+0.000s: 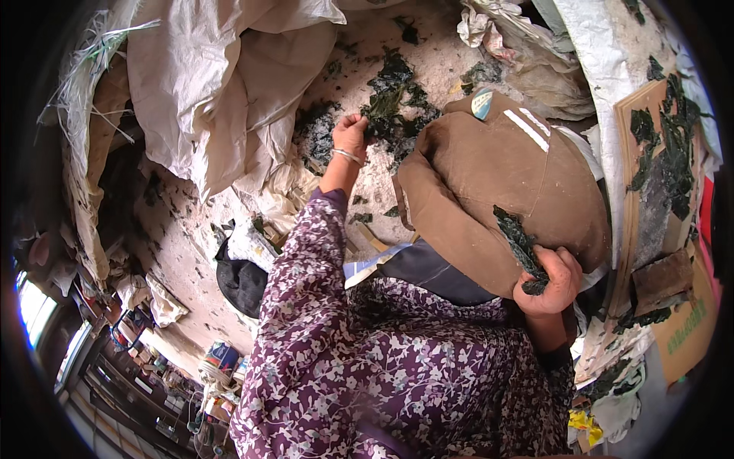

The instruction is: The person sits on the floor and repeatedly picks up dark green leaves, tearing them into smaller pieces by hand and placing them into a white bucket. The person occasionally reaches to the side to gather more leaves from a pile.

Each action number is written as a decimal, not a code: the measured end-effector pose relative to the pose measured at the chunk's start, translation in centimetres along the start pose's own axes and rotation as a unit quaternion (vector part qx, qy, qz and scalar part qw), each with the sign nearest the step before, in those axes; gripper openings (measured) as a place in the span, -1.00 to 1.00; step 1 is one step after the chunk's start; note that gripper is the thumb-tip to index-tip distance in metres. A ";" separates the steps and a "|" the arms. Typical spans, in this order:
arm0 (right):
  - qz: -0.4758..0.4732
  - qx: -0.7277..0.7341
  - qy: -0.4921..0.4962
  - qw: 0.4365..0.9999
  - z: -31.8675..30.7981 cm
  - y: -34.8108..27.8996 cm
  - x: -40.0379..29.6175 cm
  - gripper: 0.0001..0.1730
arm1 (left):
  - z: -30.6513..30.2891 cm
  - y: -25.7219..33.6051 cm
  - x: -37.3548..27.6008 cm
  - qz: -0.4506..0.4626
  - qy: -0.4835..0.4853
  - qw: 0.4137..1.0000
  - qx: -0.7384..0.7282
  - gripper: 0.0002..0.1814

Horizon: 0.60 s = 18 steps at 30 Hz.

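Observation:
My left hand (351, 136), with a bracelet at its wrist, reaches out to the near edge of a heap of dark green leafy pieces (393, 106). Its fingertips are pinched together at a leaf there; how much they hold is hidden. My right hand (549, 281) grips a folded strip of dark green leaf (516, 238) in front of the brown cloth (487, 166) that covers my lap. White granules like coarse salt (375, 189) lie under and around the heap.
Pale woven sacks (189, 86) hang at the upper left, and crumpled plastic (545, 80) lies at the upper right. A black mesh bag (243, 287) sits left of me. At the right, a wooden board (631, 229) bears more dark leaves, beside a cardboard box (685, 338).

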State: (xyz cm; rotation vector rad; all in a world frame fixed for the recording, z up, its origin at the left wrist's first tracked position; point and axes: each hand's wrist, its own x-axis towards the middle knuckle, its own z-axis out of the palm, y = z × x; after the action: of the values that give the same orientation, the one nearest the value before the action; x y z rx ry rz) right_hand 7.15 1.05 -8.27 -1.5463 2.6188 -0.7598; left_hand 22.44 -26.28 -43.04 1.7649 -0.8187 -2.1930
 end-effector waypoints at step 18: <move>-0.016 -0.013 -0.038 0.999 -1.3 -0.9 -0.1 -0.57 | -18.4 -14.3 7.9 -0.022 0.418 0.904 0.091 -0.63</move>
State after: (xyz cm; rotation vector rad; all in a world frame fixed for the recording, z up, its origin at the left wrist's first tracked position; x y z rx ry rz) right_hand 7.63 1.34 -6.82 -1.5943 2.5665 -0.6565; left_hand 40.37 -23.70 -59.70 2.5071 -0.7568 -1.1536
